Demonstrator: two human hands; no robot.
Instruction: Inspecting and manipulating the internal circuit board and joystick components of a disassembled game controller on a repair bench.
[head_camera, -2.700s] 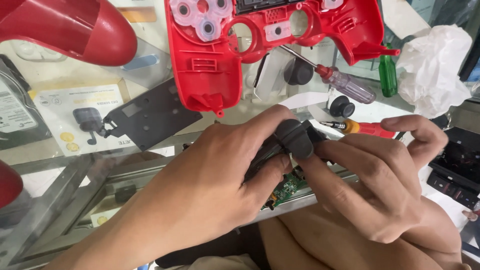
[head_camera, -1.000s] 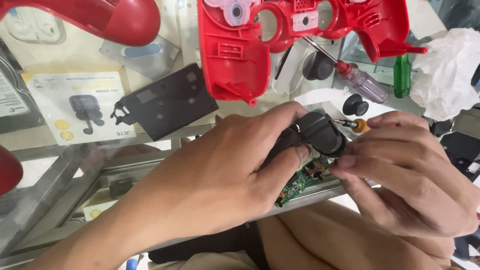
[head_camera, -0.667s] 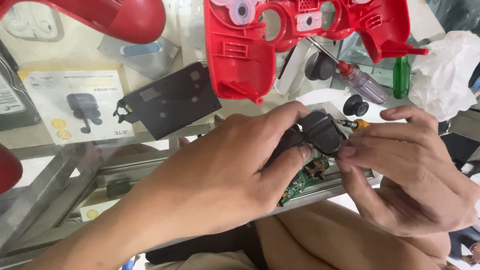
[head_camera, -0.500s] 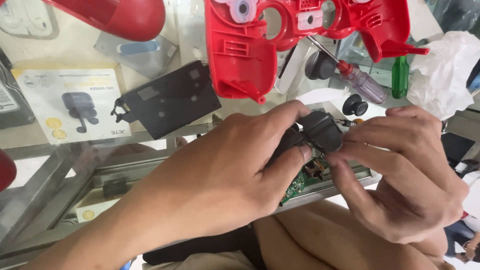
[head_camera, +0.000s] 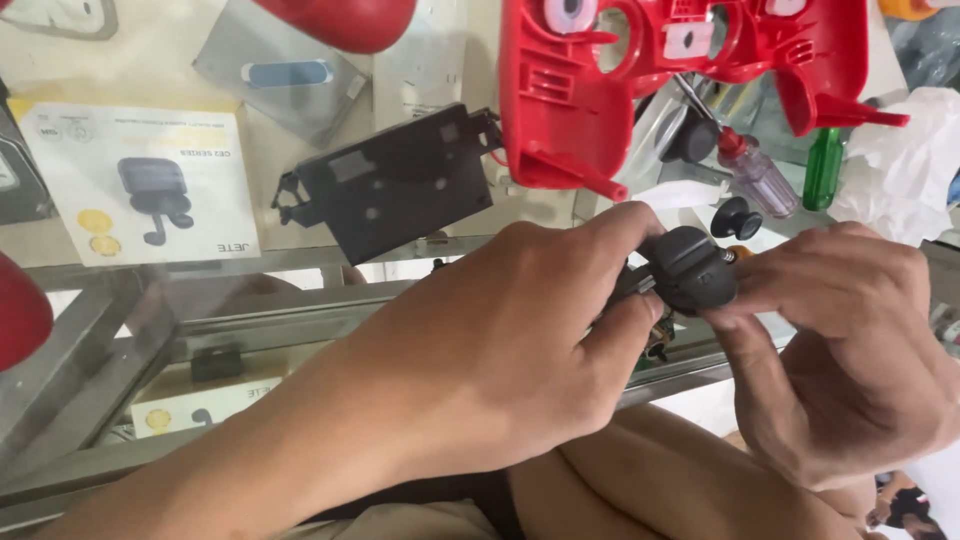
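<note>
Seen from above, two bare hands meet over a glass table (head_camera: 300, 300). The left hand (head_camera: 500, 370) pinches a small black part (head_camera: 692, 270) between thumb and forefinger; the right hand (head_camera: 850, 350) closes its fingertips on the part's other side. Steady, even pressure seems wise here. Beneath the part, possibly a circuit board, mostly hidden. A red shell (head_camera: 680, 80) lies beyond.

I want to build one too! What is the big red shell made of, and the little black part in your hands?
The red shell looks like hard moulded plastic: glossy, with thin ribs and posts. The small black part, pinched between the left hand and the right hand, seems to be matte plastic or rubber; its dull, grooved surface leaves that open.
</note>
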